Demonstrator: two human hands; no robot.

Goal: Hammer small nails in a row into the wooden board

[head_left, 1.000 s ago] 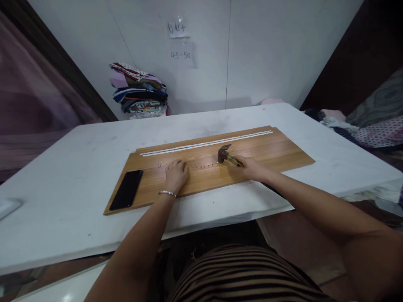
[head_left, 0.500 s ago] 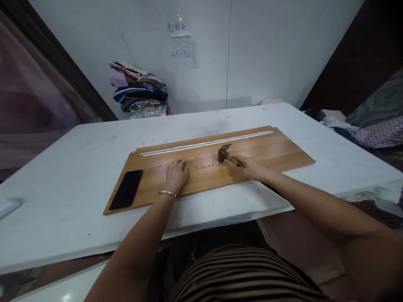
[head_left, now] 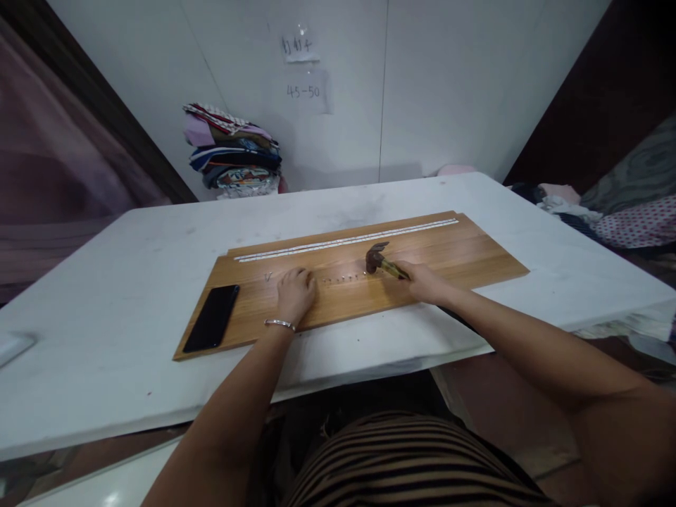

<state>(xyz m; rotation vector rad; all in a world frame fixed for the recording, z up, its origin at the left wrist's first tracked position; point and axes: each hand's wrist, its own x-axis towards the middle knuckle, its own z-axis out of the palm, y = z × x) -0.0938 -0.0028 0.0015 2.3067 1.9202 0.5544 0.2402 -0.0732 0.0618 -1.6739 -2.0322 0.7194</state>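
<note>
A claw hammer (head_left: 377, 260) is in my right hand (head_left: 422, 283), whose fingers wrap round its handle. The hammer head rests over the wooden board (head_left: 465, 250), beside the right end of a row of several small nails (head_left: 343, 279) standing in the wood. To the left of that row, my left hand (head_left: 296, 296) lies on the board with fingers lowered to the surface and nothing visible in them. Two loose nails (head_left: 267, 277) lie just left of it.
A black phone (head_left: 212, 318) lies on the board's left end. Pale strips (head_left: 346, 241) run along its far edge. The board sits on a white table (head_left: 105, 296). Folded clothes (head_left: 232, 151) are stacked by the wall, and more fabric (head_left: 634, 222) is at the right.
</note>
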